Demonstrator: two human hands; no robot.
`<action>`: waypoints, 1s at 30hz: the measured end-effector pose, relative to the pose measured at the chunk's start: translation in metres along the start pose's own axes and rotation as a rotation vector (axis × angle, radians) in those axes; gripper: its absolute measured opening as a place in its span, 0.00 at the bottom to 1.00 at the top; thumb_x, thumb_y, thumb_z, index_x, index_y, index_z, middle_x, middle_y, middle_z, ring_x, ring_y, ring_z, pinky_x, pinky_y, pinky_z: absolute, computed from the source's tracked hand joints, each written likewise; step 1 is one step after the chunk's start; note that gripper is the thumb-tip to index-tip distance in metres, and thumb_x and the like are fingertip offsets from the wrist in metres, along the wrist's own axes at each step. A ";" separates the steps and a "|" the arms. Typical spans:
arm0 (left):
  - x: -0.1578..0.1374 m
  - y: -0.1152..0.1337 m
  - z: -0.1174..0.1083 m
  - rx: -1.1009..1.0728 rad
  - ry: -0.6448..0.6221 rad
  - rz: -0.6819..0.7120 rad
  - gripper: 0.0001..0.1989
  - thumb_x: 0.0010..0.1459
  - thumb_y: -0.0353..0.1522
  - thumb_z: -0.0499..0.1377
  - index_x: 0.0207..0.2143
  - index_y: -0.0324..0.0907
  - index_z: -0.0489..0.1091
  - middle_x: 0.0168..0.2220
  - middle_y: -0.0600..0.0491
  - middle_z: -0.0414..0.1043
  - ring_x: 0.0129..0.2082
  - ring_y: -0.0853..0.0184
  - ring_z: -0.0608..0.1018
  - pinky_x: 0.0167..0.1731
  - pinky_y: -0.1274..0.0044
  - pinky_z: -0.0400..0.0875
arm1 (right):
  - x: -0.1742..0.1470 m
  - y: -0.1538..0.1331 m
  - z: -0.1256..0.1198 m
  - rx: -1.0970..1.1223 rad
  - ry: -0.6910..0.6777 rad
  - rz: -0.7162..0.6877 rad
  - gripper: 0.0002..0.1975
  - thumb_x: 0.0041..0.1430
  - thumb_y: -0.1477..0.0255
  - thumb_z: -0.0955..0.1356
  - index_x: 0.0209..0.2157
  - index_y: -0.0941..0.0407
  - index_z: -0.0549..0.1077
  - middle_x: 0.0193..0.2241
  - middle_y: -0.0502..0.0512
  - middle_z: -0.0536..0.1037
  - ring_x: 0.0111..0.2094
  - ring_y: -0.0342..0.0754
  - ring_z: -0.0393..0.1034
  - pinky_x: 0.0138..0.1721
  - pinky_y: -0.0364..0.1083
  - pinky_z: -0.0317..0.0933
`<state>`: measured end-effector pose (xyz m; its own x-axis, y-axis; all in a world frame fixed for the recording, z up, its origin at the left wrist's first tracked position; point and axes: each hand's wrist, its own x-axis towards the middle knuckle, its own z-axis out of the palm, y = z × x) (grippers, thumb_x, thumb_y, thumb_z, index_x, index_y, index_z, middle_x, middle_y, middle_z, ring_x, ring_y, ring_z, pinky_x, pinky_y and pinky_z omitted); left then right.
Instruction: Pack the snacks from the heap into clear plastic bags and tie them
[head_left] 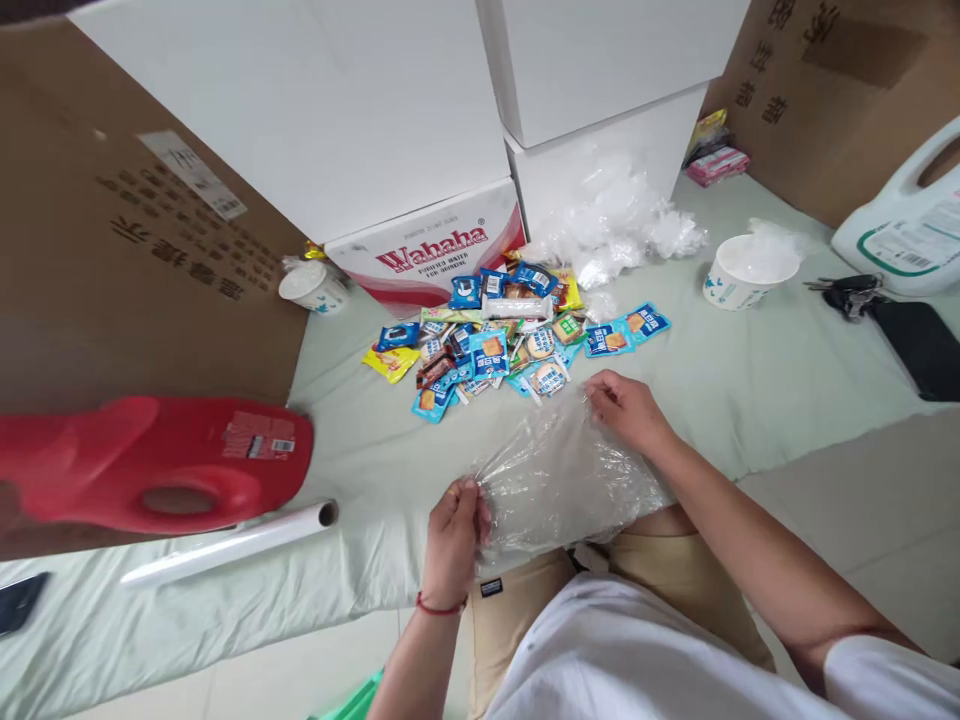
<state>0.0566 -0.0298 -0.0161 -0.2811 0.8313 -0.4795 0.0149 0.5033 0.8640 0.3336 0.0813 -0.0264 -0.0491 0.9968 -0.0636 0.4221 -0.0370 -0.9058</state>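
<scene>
A clear plastic bag (559, 475) is stretched between my two hands above my lap, at the front edge of the cloth. Fingers closed, my left hand (456, 520) grips its left side. My right hand (626, 408) pinches the upper right corner. Nothing can be made out inside the thin, crinkled plastic. Just beyond the bag lies a pile of small wrapped snacks (491, 352) in blue, yellow and brown packets. A pair of blue packets (627, 330) lies at the pile's right, close to my right hand.
Crumpled clear plastic (619, 220) lies behind the snacks, by white boxes and a Wahaha carton (435, 245). Paper cups (739, 275) stand either side. A red jug (165, 460) and white roll (232, 545) lie left; a white jug (904, 215), keys (847, 292) and black phone (919, 345) are right.
</scene>
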 end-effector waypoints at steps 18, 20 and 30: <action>0.023 0.007 0.063 1.038 0.048 0.939 0.16 0.68 0.30 0.51 0.49 0.38 0.76 0.57 0.40 0.77 0.59 0.51 0.76 0.59 0.55 0.69 | 0.004 -0.016 0.006 -0.229 -0.066 0.014 0.12 0.65 0.66 0.64 0.37 0.55 0.77 0.21 0.48 0.75 0.24 0.46 0.70 0.32 0.42 0.58; 0.042 0.004 0.051 1.139 0.114 0.847 0.20 0.71 0.34 0.50 0.57 0.38 0.73 0.63 0.40 0.72 0.65 0.50 0.71 0.63 0.52 0.64 | 0.005 -0.003 -0.007 -0.235 -0.049 0.053 0.11 0.63 0.67 0.64 0.37 0.55 0.78 0.23 0.48 0.76 0.25 0.46 0.70 0.32 0.42 0.59; 0.046 -0.004 0.018 1.393 0.125 0.727 0.28 0.73 0.40 0.44 0.71 0.40 0.59 0.74 0.42 0.52 0.73 0.51 0.59 0.67 0.46 0.54 | 0.031 -0.012 -0.041 -0.670 0.024 -0.168 0.15 0.65 0.74 0.64 0.49 0.55 0.78 0.48 0.59 0.80 0.45 0.52 0.75 0.43 0.45 0.62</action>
<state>0.0609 0.0104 -0.0439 0.1056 0.9938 0.0348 0.9932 -0.1072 0.0463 0.3641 0.1153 -0.0007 -0.1460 0.9867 0.0713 0.8792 0.1625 -0.4478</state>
